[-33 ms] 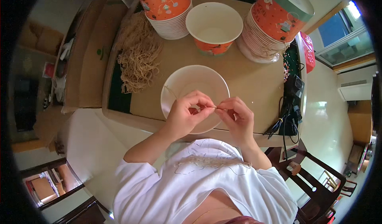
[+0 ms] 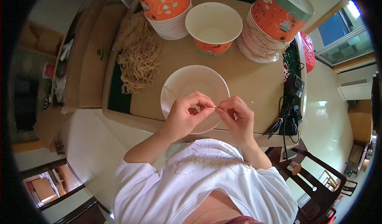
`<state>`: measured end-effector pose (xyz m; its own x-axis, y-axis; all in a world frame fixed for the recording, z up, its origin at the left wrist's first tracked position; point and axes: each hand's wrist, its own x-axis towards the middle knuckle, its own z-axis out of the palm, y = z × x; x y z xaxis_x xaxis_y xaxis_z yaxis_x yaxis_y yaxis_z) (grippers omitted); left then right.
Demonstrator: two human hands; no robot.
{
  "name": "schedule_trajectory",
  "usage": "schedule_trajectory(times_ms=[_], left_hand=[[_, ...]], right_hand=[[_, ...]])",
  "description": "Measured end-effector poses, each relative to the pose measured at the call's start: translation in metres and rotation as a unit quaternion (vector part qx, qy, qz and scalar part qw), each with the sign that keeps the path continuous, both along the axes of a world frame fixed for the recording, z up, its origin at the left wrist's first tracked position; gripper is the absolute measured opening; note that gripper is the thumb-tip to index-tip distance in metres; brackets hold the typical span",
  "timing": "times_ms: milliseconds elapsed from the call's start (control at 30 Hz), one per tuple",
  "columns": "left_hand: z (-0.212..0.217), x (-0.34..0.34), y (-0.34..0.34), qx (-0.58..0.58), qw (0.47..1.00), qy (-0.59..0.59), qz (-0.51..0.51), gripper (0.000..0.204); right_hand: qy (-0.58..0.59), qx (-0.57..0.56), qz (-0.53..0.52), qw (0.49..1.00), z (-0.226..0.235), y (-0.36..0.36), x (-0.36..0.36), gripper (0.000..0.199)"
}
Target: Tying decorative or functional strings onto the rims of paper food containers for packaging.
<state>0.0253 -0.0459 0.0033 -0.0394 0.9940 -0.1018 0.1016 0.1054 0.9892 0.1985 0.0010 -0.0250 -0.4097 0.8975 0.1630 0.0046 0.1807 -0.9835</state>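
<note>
My left hand (image 2: 192,110) pinches a thin beige string (image 2: 171,91), whose loose end sticks out past the back of the hand. Thumb and fingers of my right hand (image 2: 236,114) are closed in a pinch on the same string, with the fingertips of both hands almost touching. Both hands are over the near part of a white paper bucket (image 2: 190,79), which looks bare inside. To the left lies a tangled heap of beige string (image 2: 137,60). The short piece between my fingertips is too small to make out well.
Beyond stands one open orange bucket (image 2: 214,25), between a left stack of buckets (image 2: 165,9) and a right stack (image 2: 278,17). Black cables with adapters (image 2: 292,104) lie at the table's right edge. A cardboard box (image 2: 89,52) is at the left, a dark chair (image 2: 314,180) lower right.
</note>
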Motion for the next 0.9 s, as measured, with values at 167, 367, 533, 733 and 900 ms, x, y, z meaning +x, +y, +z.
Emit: schedule_trajectory(times_ms=[167, 367, 533, 733, 900], left_hand=[[0.006, -0.003, 0.002, -0.108, 0.986, -0.125, 0.025, 0.015], [0.005, 0.002, -0.002, -0.042, 0.999, -0.004, -0.001, 0.013], [0.009, -0.002, -0.003, -0.046, 0.998, 0.036, 0.017, 0.010], [0.009, -0.006, -0.007, -0.014, 0.999, 0.041, 0.022, 0.010], [0.004, -0.007, -0.009, -0.026, 0.998, 0.062, 0.016, 0.010]], right_hand=[[0.006, -0.012, -0.017, 1.000, 0.000, 0.000, -0.002, 0.010], [-0.001, 0.011, -0.009, 1.000, 0.001, -0.001, -0.003, 0.013], [-0.074, 0.009, -0.012, 0.997, 0.013, -0.004, -0.004, 0.014], [-0.131, 0.070, 0.018, 0.989, 0.013, -0.002, -0.001, 0.013], [-0.108, 0.079, 0.026, 0.991, 0.013, -0.001, -0.004, 0.010]])
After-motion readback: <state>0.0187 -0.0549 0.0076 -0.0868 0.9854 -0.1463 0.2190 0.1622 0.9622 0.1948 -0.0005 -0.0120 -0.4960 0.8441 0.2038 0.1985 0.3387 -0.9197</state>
